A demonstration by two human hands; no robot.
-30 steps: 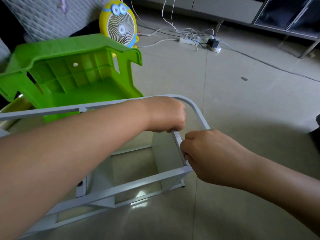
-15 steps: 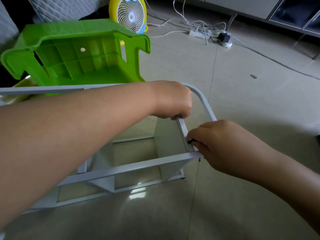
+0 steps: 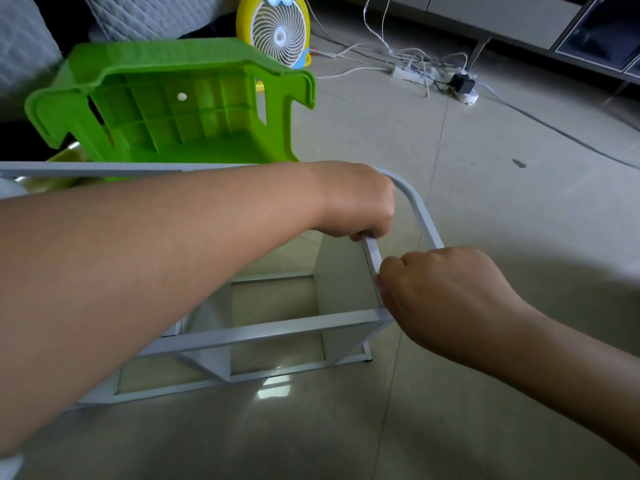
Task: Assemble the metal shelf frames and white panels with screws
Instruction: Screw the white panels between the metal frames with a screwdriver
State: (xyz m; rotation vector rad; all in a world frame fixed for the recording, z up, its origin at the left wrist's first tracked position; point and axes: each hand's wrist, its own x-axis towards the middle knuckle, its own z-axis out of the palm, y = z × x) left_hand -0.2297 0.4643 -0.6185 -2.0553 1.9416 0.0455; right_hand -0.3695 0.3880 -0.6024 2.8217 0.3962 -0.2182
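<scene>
Head cam looks down at the shelf lying on its side on the floor (image 3: 485, 202), just in front of a tipped-over green stool (image 3: 194, 109). The left hand (image 3: 353, 202) is wrapped over the top edge of the white panel (image 3: 343, 282), right where it meets the curved end of the metal frame (image 3: 277, 330). The right hand (image 3: 446, 299) is balled up against that same edge, down by the frame corner. Its fingertips are hidden, so I can't tell if it's pinching a screw or just the panel. My guess is a screw is getting started by hand here. If so, use the left hand to hold the panel flush so the holes line up, then start the screw straight and gently with the fingers. Don't tighten until the thread catches, because a crooked start can strip it.
</scene>
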